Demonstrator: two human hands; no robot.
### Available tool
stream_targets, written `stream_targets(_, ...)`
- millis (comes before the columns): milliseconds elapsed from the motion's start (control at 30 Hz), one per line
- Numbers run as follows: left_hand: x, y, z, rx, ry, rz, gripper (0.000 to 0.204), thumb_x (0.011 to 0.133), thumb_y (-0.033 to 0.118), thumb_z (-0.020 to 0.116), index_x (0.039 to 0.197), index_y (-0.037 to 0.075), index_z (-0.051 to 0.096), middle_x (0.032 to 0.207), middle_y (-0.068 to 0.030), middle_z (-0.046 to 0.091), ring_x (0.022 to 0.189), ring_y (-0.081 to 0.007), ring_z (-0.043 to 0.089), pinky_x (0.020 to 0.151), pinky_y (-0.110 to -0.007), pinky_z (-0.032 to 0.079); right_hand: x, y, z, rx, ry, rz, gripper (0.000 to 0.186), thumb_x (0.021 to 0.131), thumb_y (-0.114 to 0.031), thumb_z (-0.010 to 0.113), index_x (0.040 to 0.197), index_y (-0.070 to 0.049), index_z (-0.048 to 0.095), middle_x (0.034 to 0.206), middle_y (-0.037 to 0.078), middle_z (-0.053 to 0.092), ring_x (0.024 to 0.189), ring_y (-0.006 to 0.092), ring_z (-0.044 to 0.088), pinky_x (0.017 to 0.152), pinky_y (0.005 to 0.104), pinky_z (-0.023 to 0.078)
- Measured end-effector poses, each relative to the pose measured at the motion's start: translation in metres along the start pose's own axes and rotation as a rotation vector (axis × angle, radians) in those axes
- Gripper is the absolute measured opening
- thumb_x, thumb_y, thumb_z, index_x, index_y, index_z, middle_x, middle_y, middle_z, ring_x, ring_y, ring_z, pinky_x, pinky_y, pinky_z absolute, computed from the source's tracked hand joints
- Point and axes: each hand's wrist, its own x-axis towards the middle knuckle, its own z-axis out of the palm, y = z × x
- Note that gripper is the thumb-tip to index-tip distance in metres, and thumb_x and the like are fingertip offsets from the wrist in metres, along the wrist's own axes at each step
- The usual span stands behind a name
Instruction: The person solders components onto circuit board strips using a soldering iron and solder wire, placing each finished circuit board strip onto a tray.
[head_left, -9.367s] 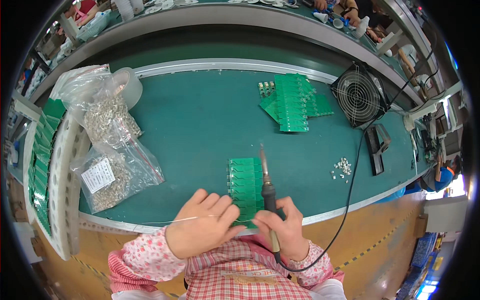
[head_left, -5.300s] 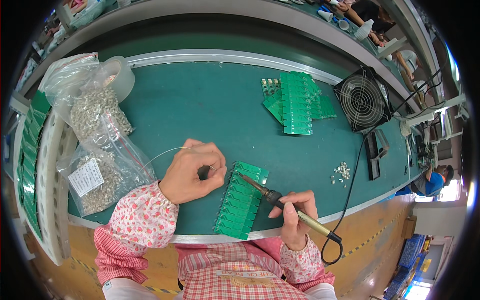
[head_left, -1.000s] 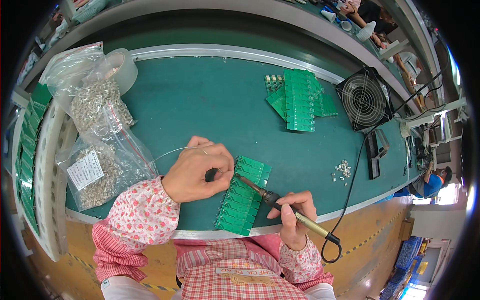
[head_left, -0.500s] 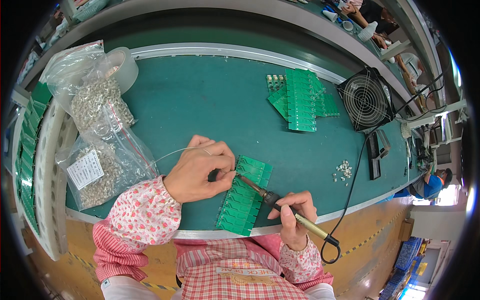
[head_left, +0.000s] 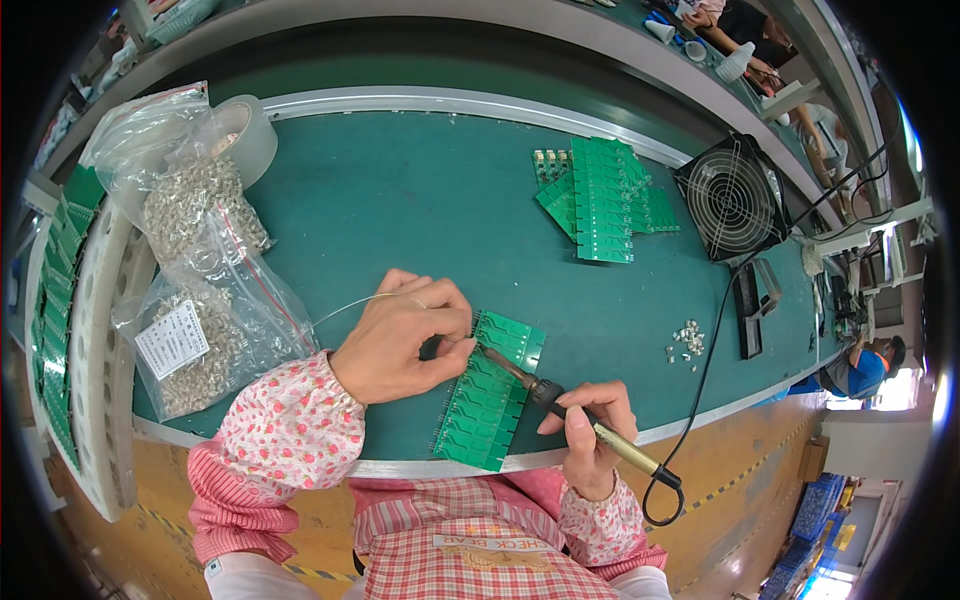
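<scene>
Right hand [head_left: 585,435] holds soldering iron [head_left: 560,405] on green boards [head_left: 490,400] (left hand [head_left: 400,340] feeding wire)

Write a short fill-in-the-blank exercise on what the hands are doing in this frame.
1. The right hand holds a soldering ____.
2. Its tip touches a ____ circuit board.
3. The left hand feeds a thin ____ toward the tip.
4. A small ____ with a wire grille stands at the table's right end.

Missing words: iron; green; wire; fan

Left hand [head_left: 400,335] curled palm-down, fingertips pinched together toward the right, forearm in a flowered sleeve slanting up from lower left. Right hand [head_left: 585,435] lower, fist-like grip closed, thumb on top, wrist bent toward the body.
</scene>
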Motion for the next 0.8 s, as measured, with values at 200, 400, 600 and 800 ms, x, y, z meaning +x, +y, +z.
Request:
stream_targets(200,0.000,-0.002,0.002,0.046,0.006,0.063,0.020,0.076,0.016,0.065,0.064,0.008,0.051,0.075,0.0003,0.052,0.067,-0.0184,0.050,0.081,-0.035,0.032,0.002,-0.002,0.000,-0.031,-0.036,0.013,0.015,0.087,-0.010,0.058,0.091,0.004,0.054,0.072,0.011,0.062,0.059,0.0153,0.064,0.053,0.0247,0.050)
stream_targets(400,0.000,-0.001,0.002,0.059,0.001,0.060,0.019,0.076,0.017,0.065,0.065,0.008,0.053,0.076,0.0001,0.052,0.067,-0.0182,0.050,0.082,-0.035,0.032,0.002,-0.003,0.002,-0.065,-0.049,0.009,0.016,0.088,-0.012,0.055,0.092,0.003,0.051,0.072,0.010,0.060,0.056,0.0146,0.062,0.052,0.0240,0.048)
stream_targets(600,0.000,0.002,-0.003,0.034,0.023,0.026,0.022,0.077,0.011,0.065,0.065,0.006,0.048,0.074,-0.0028,0.052,0.068,-0.0213,0.050,0.079,-0.034,0.035,0.002,-0.005,0.004,-0.081,-0.041,0.021,0.017,0.089,-0.015,0.053,0.092,0.002,0.049,0.071,0.009,0.057,0.052,0.0144,0.060,0.050,0.0237,0.046)
stream_targets(800,-0.011,0.007,-0.010,0.070,0.034,-0.064,0.011,0.082,0.008,0.057,0.075,0.004,0.049,0.072,-0.0063,0.050,0.070,-0.0248,0.049,0.076,-0.035,0.035,-0.005,-0.006,0.005,-0.042,0.039,0.077,0.019,0.088,-0.017,0.052,0.091,0.002,0.049,0.071,0.010,0.056,0.052,0.0140,0.058,0.049,0.0238,0.046)
